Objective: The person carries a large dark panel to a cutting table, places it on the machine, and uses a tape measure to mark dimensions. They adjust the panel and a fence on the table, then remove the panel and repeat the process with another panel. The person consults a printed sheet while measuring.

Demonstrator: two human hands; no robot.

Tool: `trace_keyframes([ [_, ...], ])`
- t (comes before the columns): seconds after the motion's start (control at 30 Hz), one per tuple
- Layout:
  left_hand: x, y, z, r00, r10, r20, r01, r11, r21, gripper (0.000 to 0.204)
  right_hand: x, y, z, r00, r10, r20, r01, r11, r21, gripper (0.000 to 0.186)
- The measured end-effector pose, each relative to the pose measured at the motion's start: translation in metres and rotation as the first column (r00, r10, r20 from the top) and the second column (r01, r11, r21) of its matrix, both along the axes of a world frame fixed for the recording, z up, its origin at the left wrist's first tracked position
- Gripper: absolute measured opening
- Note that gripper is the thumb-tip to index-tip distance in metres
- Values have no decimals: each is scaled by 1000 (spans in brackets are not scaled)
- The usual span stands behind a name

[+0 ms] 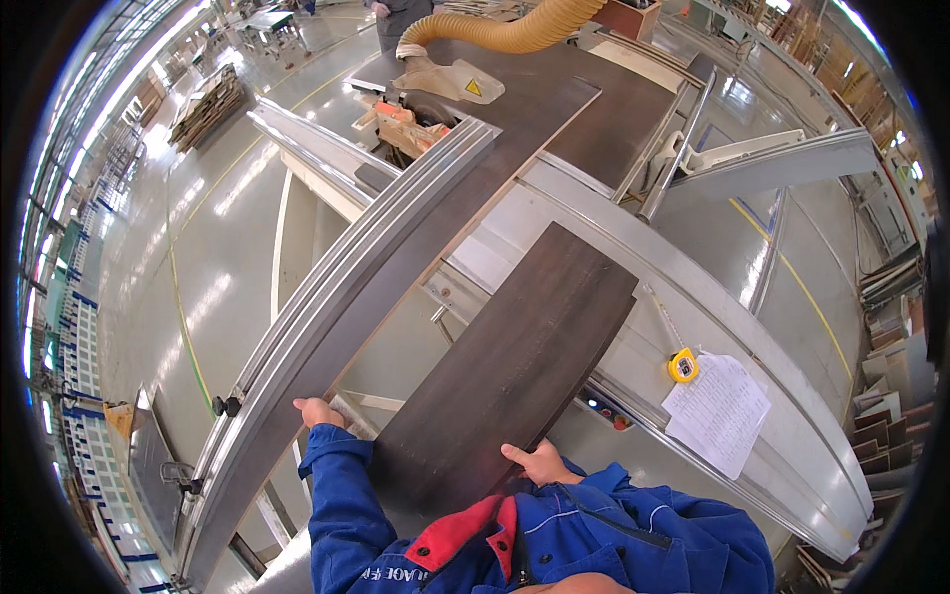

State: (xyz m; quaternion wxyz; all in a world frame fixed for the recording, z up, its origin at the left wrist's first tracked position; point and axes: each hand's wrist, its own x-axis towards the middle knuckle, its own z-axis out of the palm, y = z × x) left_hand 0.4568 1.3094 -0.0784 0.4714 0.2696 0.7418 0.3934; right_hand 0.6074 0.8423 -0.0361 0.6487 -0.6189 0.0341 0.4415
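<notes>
A short, wide dark brown board (515,366) lies in front of me, its near end by my jacket. My right hand (542,462) grips its right edge, thumb on top and the other fingers mostly hidden below. At the left, my left hand (322,412) holds the near edge of a long dark panel (386,287), its fingers partly hidden. That panel lies along a silver aluminium fence (356,247) and runs toward the saw's guard (426,77). A yellow tape measure (682,365), its blade partly out, and a handwritten paper sheet (720,411) rest on the pale metal table (782,436).
A thick yellow hose (505,32) rises from the guard. Orange-and-white machine parts (406,129) sit beside the fence. A control panel with buttons (606,414) shows below the table edge. Stacked boards (896,416) stand at the right; another person (401,18) is at the far side.
</notes>
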Motion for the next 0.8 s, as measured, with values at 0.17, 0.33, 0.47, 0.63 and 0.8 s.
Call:
trace_keyframes([
  [0.17,0,4,-2,994,-15,-105,15,1000,-5,86,1,0,-7,998,30,-49,-29,999,21,50],
  [0.33,-5,11,-15,998,7,-63,-6,1000,18,85,0,2,-9,998,43,-36,-43,999,0,49],
  [0.47,-2,10,-15,999,49,-20,-48,998,44,88,4,1,4,992,103,-71,-108,992,-61,46],
  [0.63,2,5,-3,989,46,-142,-51,998,-32,91,10,0,10,976,197,-88,-205,975,-83,49],
  [0.8,5,5,1,969,31,-246,-53,995,-83,92,4,2,1,988,125,-89,-130,990,-59,46],
])
